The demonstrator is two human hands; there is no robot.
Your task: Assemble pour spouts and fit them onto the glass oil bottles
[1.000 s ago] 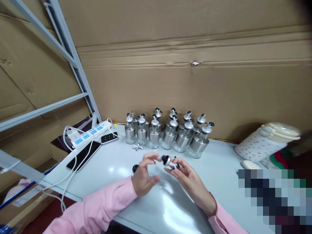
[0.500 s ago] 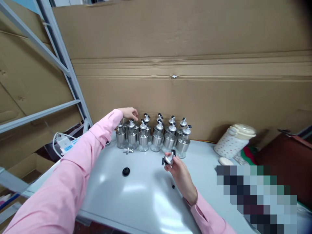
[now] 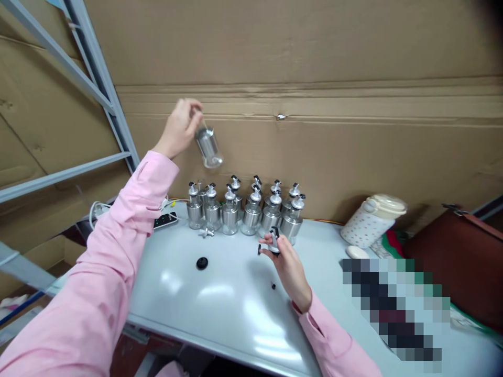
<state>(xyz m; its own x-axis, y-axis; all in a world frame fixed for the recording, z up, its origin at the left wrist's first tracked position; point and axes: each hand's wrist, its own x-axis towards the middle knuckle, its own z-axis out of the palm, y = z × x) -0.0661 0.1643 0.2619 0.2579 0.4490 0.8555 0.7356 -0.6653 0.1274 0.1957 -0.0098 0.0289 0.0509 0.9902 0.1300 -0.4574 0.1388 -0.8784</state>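
Observation:
My left hand (image 3: pixel 183 125) is raised above the back of the table, its fingers closed round the neck of a glass bottle (image 3: pixel 208 146) with a metal band. The bottle hangs tilted in the air, slightly blurred, and no cap shows on it. Lower down on the right, my right hand (image 3: pixel 288 269) pinches a silver pourer cap (image 3: pixel 274 242) with black tips. Several like bottles (image 3: pixel 230 214), most with pourer caps on, stand in two rows against the cardboard. Before them lie a small silver part (image 3: pixel 206 232), a black round piece (image 3: pixel 201 263) and a tiny black bit (image 3: pixel 273 286).
A dotted white flask (image 3: pixel 363 225) leans at the right beside a white lid-like object (image 3: pixel 357 252) and a brown bag (image 3: pixel 456 256). At the left are a phone (image 3: pixel 165 220), a cable and a grey metal frame (image 3: pixel 106 99). Cardboard (image 3: pixel 334 157) walls the back.
My left hand has come up from behind the left end of the bottle rows with a bottle in it. My right hand still holds the pourer cap, turned a little.

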